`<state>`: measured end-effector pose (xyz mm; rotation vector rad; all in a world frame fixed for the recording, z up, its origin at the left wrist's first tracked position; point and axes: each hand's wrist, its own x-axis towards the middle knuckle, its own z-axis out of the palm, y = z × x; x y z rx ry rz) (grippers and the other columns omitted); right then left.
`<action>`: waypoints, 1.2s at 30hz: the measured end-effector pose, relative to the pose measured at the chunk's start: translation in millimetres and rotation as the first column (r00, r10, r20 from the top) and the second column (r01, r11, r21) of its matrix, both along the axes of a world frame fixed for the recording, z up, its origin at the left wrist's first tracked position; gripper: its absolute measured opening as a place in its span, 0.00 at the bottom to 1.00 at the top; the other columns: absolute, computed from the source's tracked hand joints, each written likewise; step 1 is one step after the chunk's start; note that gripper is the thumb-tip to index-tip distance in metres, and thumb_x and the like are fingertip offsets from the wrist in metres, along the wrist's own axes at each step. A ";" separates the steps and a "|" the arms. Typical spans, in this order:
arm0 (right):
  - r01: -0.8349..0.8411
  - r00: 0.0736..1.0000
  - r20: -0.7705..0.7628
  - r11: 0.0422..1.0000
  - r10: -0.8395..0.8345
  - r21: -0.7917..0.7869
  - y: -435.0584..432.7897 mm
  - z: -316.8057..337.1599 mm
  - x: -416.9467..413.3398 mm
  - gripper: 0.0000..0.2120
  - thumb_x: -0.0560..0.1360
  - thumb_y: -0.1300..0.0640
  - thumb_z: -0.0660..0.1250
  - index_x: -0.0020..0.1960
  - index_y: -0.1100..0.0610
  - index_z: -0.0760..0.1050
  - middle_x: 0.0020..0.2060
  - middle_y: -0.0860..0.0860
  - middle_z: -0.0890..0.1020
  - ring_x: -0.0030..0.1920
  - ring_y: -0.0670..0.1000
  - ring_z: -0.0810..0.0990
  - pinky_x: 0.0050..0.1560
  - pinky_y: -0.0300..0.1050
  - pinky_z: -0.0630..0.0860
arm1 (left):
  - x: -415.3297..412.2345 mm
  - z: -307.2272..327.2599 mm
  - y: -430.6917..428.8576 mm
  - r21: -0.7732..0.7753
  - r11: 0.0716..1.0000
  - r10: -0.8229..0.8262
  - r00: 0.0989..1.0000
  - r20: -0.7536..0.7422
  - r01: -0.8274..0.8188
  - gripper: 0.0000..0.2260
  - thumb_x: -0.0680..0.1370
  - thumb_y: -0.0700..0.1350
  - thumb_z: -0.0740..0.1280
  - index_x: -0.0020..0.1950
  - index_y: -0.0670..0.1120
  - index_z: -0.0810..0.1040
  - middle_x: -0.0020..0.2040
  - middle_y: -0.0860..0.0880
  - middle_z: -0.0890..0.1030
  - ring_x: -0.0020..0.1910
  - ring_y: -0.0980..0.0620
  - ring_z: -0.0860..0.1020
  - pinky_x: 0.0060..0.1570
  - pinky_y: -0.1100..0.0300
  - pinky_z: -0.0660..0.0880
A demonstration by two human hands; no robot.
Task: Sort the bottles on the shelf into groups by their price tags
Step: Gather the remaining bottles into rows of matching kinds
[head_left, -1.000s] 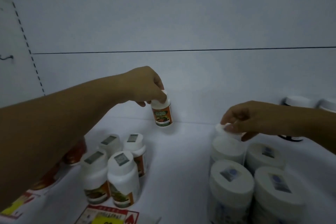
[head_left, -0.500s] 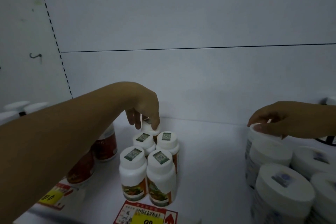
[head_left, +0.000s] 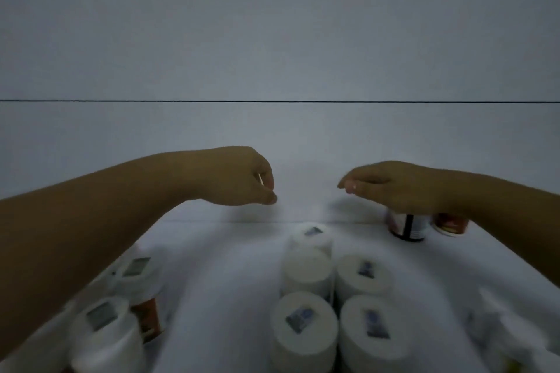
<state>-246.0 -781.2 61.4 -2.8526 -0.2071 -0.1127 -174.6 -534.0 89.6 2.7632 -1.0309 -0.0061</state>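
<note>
Both hands are hovering empty: left hand (head_left: pixel 239 179) loosely curled, right hand (head_left: pixel 391 185) flat. Wide white-capped jars (head_left: pixel 306 324) are sitting grouped at 6 o'clock, small orange-labelled white bottles (head_left: pixel 121 306) at 8; dark-labelled bottles (head_left: pixel 407 225) at 3 are looking unsorted.

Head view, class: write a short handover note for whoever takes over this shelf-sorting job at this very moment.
Left hand: raised above the shelf, fingers curled, holding nothing visible.
Right hand: flat, palm down, over a dark-banded bottle at the back right; contact cannot be told.
Small bottles stand grouped at front left, partly behind the left forearm. Five wide white bottles stand together at centre front. A red-labelled bottle sits beside the dark-banded one.
Done: two groups formed.
Left: the back-right bottles look unsorted; tags are too blurred to read, so check them before placing.
</note>
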 end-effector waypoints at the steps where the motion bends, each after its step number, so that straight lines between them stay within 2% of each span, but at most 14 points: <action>1: 0.058 0.997 0.044 0.998 -0.059 0.010 -18.7 4.5 -6.6 0.18 0.79 0.45 0.53 0.64 0.49 0.71 0.60 0.43 0.74 0.58 0.44 0.71 0.59 0.39 0.63 | -5.4 0.5 -20.6 -0.001 0.998 -0.059 0.998 0.002 0.059 0.11 0.74 0.54 0.67 0.52 0.50 0.79 0.49 0.54 0.79 0.47 0.55 0.77 0.44 0.62 0.71; 4: 0.248 0.958 0.140 0.968 -0.250 0.030 -77.7 9.2 -25.4 0.14 0.78 0.46 0.57 0.60 0.49 0.73 0.59 0.47 0.77 0.55 0.48 0.73 0.53 0.42 0.67 | -17.1 -1.1 -86.8 0.007 0.978 -0.209 0.978 0.011 0.209 0.12 0.74 0.52 0.67 0.54 0.49 0.79 0.52 0.53 0.80 0.50 0.54 0.77 0.47 0.63 0.71; 7: 0.396 0.908 0.159 0.918 -0.387 -0.025 -128.5 -0.9 -35.6 0.16 0.76 0.47 0.60 0.63 0.49 0.71 0.63 0.51 0.75 0.59 0.52 0.73 0.55 0.44 0.69 | -16.4 -5.0 -151.2 0.048 0.953 -0.302 0.953 0.016 0.301 0.15 0.74 0.51 0.68 0.59 0.50 0.76 0.59 0.51 0.77 0.54 0.54 0.74 0.50 0.62 0.68; 10: 0.496 0.866 0.131 0.863 -0.483 -0.097 -160.4 -20.5 -30.4 0.21 0.75 0.46 0.61 0.66 0.50 0.69 0.63 0.55 0.73 0.60 0.55 0.73 0.55 0.48 0.70 | -9.3 -10.6 -204.4 0.140 0.936 -0.331 0.943 0.036 0.323 0.24 0.72 0.47 0.71 0.66 0.50 0.70 0.65 0.49 0.72 0.60 0.51 0.71 0.52 0.62 0.66; 12: 0.553 0.827 0.199 0.825 -0.526 -0.120 -172.2 -30.8 -22.5 0.21 0.74 0.45 0.62 0.65 0.51 0.70 0.60 0.56 0.74 0.57 0.57 0.74 0.52 0.47 0.71 | -3.6 -15.4 -232.6 0.154 0.928 -0.352 0.934 0.060 0.340 0.28 0.71 0.46 0.73 0.68 0.48 0.68 0.67 0.47 0.72 0.64 0.48 0.70 0.55 0.61 0.66; 15: 0.552 0.799 0.306 0.833 -0.517 -0.036 -183.0 -39.3 -12.6 0.21 0.72 0.48 0.66 0.63 0.53 0.71 0.57 0.56 0.75 0.54 0.57 0.75 0.47 0.45 0.71 | 5.7 -25.0 -261.3 0.114 0.934 -0.342 0.939 0.022 0.338 0.31 0.71 0.48 0.73 0.71 0.48 0.65 0.70 0.46 0.68 0.67 0.46 0.68 0.63 0.55 0.67; 17: 0.548 0.781 0.341 0.836 -0.524 0.029 -190.6 -42.3 -9.1 0.21 0.71 0.50 0.68 0.61 0.56 0.72 0.55 0.56 0.77 0.52 0.56 0.76 0.45 0.44 0.71 | 10.7 -29.6 -272.3 0.116 0.938 -0.332 0.943 0.020 0.328 0.30 0.71 0.49 0.72 0.71 0.48 0.66 0.68 0.45 0.69 0.64 0.45 0.70 0.59 0.55 0.71; 19: 0.552 0.779 0.321 0.832 -0.539 0.059 -196.4 -44.1 -8.8 0.18 0.71 0.51 0.68 0.59 0.57 0.74 0.54 0.55 0.78 0.49 0.54 0.75 0.44 0.43 0.71 | 13.9 -29.1 -275.0 0.119 0.944 -0.309 0.951 -0.021 0.309 0.28 0.70 0.51 0.72 0.67 0.48 0.69 0.63 0.45 0.72 0.57 0.46 0.74 0.51 0.56 0.76; 22: 0.488 0.821 0.188 0.834 -0.539 0.260 -198.0 -43.5 -12.1 0.16 0.70 0.56 0.70 0.56 0.53 0.73 0.56 0.54 0.77 0.48 0.52 0.74 0.44 0.44 0.71 | 15.3 -22.2 -263.7 0.108 0.959 -0.251 0.962 -0.102 0.262 0.26 0.69 0.54 0.73 0.62 0.46 0.71 0.55 0.47 0.74 0.40 0.52 0.76 0.31 0.61 0.78; 23: 0.450 0.839 0.162 0.830 -0.519 0.329 -195.2 -41.7 -13.9 0.15 0.69 0.57 0.72 0.54 0.53 0.73 0.56 0.54 0.77 0.49 0.52 0.74 0.44 0.44 0.72 | 16.1 -18.8 -256.4 0.104 0.963 -0.240 0.966 -0.092 0.249 0.26 0.68 0.55 0.73 0.60 0.44 0.72 0.53 0.47 0.75 0.38 0.53 0.76 0.28 0.62 0.77; 26: 0.330 0.882 0.181 0.845 -0.435 0.421 -170.3 -27.4 -16.7 0.16 0.65 0.57 0.76 0.50 0.53 0.74 0.51 0.52 0.79 0.48 0.52 0.78 0.42 0.43 0.74 | 17.1 0.3 -217.8 0.018 0.981 -0.194 0.980 -0.050 0.195 0.26 0.66 0.62 0.72 0.54 0.44 0.76 0.47 0.45 0.81 0.35 0.52 0.78 0.25 0.63 0.76; 30: 0.164 0.906 0.259 0.843 -0.334 0.512 -96.2 15.1 -16.3 0.19 0.65 0.51 0.75 0.53 0.50 0.75 0.46 0.47 0.80 0.44 0.45 0.79 0.35 0.37 0.71 | 11.1 43.3 -131.5 -0.151 0.985 -0.078 0.996 0.052 0.085 0.27 0.66 0.66 0.68 0.46 0.43 0.80 0.37 0.47 0.82 0.28 0.57 0.78 0.20 0.68 0.72; 33: 0.006 0.937 0.287 0.829 -0.200 0.560 -17.1 54.7 -17.9 0.20 0.60 0.47 0.73 0.50 0.48 0.77 0.45 0.47 0.82 0.42 0.45 0.81 0.35 0.35 0.72 | 5.3 71.5 -50.8 -0.294 0.956 0.019 0.994 0.104 0.012 0.25 0.70 0.64 0.65 0.47 0.42 0.82 0.42 0.46 0.83 0.38 0.53 0.81 0.27 0.64 0.78; 36: -0.131 0.947 0.316 0.838 -0.052 0.530 71.1 81.9 -12.7 0.17 0.57 0.44 0.70 0.45 0.46 0.78 0.44 0.46 0.82 0.45 0.46 0.81 0.40 0.38 0.73 | -0.4 85.3 39.0 -0.398 0.915 0.138 0.978 0.153 -0.067 0.23 0.72 0.63 0.64 0.48 0.43 0.82 0.44 0.47 0.83 0.42 0.53 0.80 0.30 0.62 0.78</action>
